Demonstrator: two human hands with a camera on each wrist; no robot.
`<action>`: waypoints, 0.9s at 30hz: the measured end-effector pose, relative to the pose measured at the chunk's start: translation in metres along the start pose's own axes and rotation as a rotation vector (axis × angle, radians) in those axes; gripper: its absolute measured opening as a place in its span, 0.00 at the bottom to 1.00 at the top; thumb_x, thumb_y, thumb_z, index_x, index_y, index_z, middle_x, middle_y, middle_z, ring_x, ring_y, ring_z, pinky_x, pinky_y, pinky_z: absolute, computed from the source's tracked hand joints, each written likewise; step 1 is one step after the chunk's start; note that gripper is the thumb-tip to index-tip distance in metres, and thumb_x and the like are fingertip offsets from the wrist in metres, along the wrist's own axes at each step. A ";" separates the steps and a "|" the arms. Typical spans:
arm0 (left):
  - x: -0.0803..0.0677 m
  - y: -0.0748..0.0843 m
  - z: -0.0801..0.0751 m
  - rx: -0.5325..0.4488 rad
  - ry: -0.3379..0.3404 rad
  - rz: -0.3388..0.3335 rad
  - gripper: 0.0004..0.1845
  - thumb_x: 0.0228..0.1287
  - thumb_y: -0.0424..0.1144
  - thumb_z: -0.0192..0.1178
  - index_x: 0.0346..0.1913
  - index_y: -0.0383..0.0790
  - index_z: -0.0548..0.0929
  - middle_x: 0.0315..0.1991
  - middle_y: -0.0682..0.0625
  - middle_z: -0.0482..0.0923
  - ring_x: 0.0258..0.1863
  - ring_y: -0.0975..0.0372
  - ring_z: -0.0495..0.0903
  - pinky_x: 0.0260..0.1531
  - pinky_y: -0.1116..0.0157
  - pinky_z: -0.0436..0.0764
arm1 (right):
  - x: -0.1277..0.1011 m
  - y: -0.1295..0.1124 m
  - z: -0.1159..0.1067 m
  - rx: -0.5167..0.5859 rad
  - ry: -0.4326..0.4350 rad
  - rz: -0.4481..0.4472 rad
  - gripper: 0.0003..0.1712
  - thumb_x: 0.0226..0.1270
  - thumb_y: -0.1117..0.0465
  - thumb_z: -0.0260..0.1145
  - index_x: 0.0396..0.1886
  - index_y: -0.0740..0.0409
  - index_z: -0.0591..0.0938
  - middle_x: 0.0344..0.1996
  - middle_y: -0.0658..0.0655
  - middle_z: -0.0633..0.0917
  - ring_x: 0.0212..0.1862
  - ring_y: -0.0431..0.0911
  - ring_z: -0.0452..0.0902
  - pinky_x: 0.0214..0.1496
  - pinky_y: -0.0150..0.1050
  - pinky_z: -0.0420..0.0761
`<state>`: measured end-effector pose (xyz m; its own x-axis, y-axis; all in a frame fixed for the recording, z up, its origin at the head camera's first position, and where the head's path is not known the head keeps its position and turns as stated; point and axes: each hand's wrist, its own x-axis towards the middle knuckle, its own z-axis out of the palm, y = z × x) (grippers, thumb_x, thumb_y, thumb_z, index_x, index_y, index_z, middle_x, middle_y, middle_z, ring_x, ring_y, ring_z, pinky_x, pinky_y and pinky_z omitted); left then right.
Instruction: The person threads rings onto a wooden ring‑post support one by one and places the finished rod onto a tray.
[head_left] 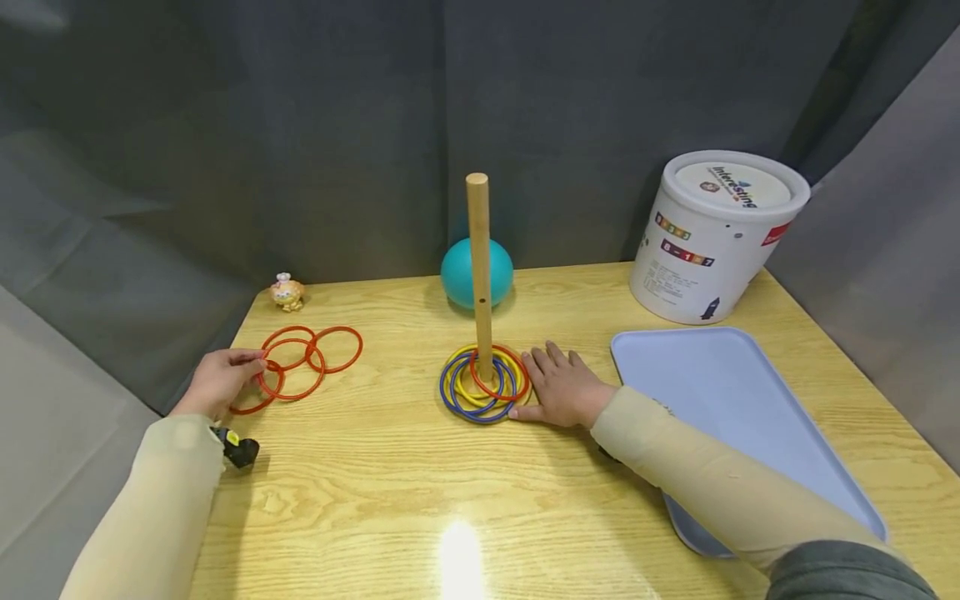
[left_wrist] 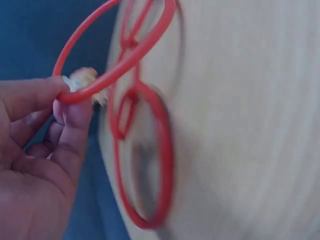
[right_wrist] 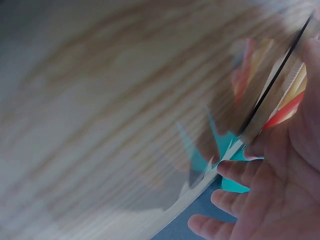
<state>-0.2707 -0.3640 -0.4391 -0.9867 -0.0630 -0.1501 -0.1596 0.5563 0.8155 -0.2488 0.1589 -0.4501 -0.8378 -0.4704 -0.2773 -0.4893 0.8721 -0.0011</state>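
At the left of the table my left hand pinches a red ring between thumb and fingers, tilted up from the table in the left wrist view. Several other red rings lie overlapping beside it. A wooden post stands upright in the middle, with yellow, blue and red rings around its foot. My right hand lies with spread, straight fingers at the right edge of those rings. Its thumb is close against them; whether it touches is hard to tell. It holds nothing.
Behind the post sits a teal ball. A small figurine stands at the back left. On the right are a lidded white bucket and a pale blue tray, with my right forearm across the tray.
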 end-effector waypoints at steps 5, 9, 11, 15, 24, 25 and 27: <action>-0.003 0.031 -0.001 -0.111 0.020 0.049 0.24 0.82 0.34 0.51 0.70 0.18 0.67 0.54 0.38 0.76 0.40 0.71 0.81 0.47 0.68 0.85 | 0.000 0.000 0.000 0.004 0.005 0.002 0.59 0.73 0.25 0.52 0.81 0.69 0.53 0.78 0.71 0.57 0.79 0.68 0.45 0.75 0.68 0.56; -0.002 0.059 -0.001 -0.345 0.015 0.080 0.14 0.79 0.32 0.56 0.60 0.27 0.75 0.41 0.52 0.79 0.37 0.68 0.84 0.42 0.72 0.85 | 0.001 0.000 0.000 -0.001 0.006 0.002 0.59 0.73 0.25 0.52 0.82 0.69 0.53 0.78 0.71 0.57 0.79 0.68 0.44 0.75 0.68 0.56; -0.003 0.075 -0.001 -0.478 -0.005 0.106 0.07 0.77 0.30 0.58 0.52 0.33 0.80 0.38 0.54 0.80 0.36 0.66 0.85 0.40 0.73 0.85 | 0.002 0.001 0.001 -0.006 -0.002 0.002 0.60 0.73 0.25 0.51 0.82 0.68 0.52 0.79 0.71 0.56 0.80 0.68 0.43 0.76 0.67 0.55; -0.009 0.118 0.004 -0.656 -0.056 0.189 0.08 0.74 0.27 0.60 0.41 0.42 0.86 0.37 0.51 0.82 0.34 0.63 0.86 0.40 0.71 0.86 | 0.002 0.003 0.002 -0.015 -0.004 0.001 0.60 0.73 0.24 0.50 0.82 0.68 0.52 0.79 0.71 0.56 0.80 0.68 0.43 0.76 0.67 0.54; -0.034 0.228 0.023 -0.888 -0.177 0.371 0.04 0.68 0.24 0.65 0.40 0.33 0.89 0.36 0.45 0.83 0.32 0.58 0.85 0.40 0.66 0.88 | -0.002 0.001 -0.003 0.006 0.017 -0.006 0.59 0.73 0.25 0.53 0.81 0.70 0.55 0.78 0.71 0.57 0.79 0.69 0.44 0.75 0.68 0.55; -0.037 0.237 0.026 -0.907 -0.193 0.385 0.04 0.68 0.23 0.65 0.40 0.32 0.89 0.36 0.44 0.83 0.32 0.58 0.85 0.40 0.66 0.88 | -0.002 0.001 -0.002 0.010 0.020 -0.005 0.59 0.73 0.25 0.53 0.81 0.70 0.55 0.78 0.71 0.58 0.79 0.69 0.45 0.75 0.68 0.56; -0.043 0.255 0.031 -0.933 -0.221 0.412 0.04 0.68 0.23 0.65 0.40 0.31 0.88 0.35 0.44 0.83 0.31 0.57 0.85 0.40 0.65 0.88 | -0.001 0.000 -0.001 0.017 0.028 -0.007 0.59 0.72 0.25 0.54 0.81 0.70 0.56 0.78 0.71 0.58 0.79 0.69 0.45 0.75 0.68 0.56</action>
<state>-0.2684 -0.1937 -0.2426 -0.9574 0.1919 0.2156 0.1339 -0.3665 0.9207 -0.2482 0.1595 -0.4493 -0.8411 -0.4797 -0.2498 -0.4910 0.8710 -0.0192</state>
